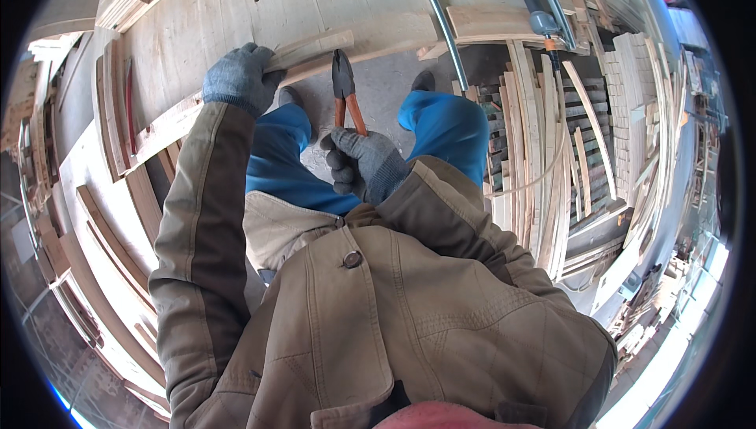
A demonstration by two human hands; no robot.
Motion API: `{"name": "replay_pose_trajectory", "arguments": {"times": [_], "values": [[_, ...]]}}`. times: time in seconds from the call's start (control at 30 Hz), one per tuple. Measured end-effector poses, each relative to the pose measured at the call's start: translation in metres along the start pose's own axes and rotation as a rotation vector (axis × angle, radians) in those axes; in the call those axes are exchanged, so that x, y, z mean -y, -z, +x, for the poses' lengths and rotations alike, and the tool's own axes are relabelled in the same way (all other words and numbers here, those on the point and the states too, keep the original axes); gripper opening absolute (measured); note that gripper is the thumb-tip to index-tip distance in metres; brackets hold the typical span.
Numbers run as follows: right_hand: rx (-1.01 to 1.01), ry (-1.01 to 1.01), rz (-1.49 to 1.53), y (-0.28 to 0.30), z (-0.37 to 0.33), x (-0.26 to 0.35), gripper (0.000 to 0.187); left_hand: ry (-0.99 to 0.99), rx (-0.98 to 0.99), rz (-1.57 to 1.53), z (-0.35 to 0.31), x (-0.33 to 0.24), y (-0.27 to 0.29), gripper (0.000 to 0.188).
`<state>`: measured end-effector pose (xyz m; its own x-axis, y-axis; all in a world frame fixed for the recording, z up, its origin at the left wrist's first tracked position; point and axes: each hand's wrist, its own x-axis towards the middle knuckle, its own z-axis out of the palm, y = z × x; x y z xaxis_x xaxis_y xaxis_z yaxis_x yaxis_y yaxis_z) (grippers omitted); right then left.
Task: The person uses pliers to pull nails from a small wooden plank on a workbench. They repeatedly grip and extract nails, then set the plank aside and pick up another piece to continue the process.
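Pliers (344,80) with dark jaws and orange handles stand out in front of me, jaws pointing away. My right hand (367,164), in a grey-blue knit glove, is closed around their handles. The jaws sit close by the end of a short wooden strip (313,48) that lies along the near edge of the plywood worktop (213,11). At the strip's left end is my left hand (239,79), gloved the same way, its fingers closed over the wood. Whether the jaws touch the strip I cannot tell.
Across the worktop's right side runs a metal tube (439,15). A power tool (532,0) lies at the far right. Stacked wooden slats (543,145) fill the right side, and more boards (114,232) lie on the left. A red rod (130,106) rests near the left boards.
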<state>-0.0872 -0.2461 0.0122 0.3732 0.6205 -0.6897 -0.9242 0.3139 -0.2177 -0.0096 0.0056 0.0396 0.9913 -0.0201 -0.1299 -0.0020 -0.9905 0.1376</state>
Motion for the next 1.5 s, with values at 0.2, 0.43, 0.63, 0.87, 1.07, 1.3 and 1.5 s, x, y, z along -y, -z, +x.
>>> {"name": "replay_pose_trajectory", "arguments": {"times": [0.2,0.43,0.63,0.87,1.07,1.3,1.5], "values": [[-0.030,0.027,-0.070,0.005,0.009,-0.001,0.022,-0.029,-0.027,0.035,0.001,0.000,-0.004,0.030],[-0.100,0.023,-0.193,0.023,0.022,0.002,0.017,-0.037,-0.053,0.032,0.003,0.002,-0.007,0.035],[-0.130,0.085,-0.349,0.047,0.033,0.004,0.013,-0.111,-0.140,0.007,0.002,0.007,-0.014,0.041],[-0.120,0.225,-0.775,0.085,0.049,0.015,0.021,-0.126,-0.161,-0.025,0.005,0.009,-0.015,0.037],[-0.110,0.286,-0.981,0.116,0.063,0.048,0.032,-0.109,-0.102,-0.004,0.009,0.011,-0.011,0.038],[0.054,0.407,-1.345,0.131,0.058,0.110,0.016,-0.099,-0.051,0.015,0.012,0.011,-0.008,0.039],[0.013,0.406,-1.283,0.124,0.056,0.096,0.015,-0.090,-0.048,0.026,0.013,0.009,-0.006,0.040]]}}
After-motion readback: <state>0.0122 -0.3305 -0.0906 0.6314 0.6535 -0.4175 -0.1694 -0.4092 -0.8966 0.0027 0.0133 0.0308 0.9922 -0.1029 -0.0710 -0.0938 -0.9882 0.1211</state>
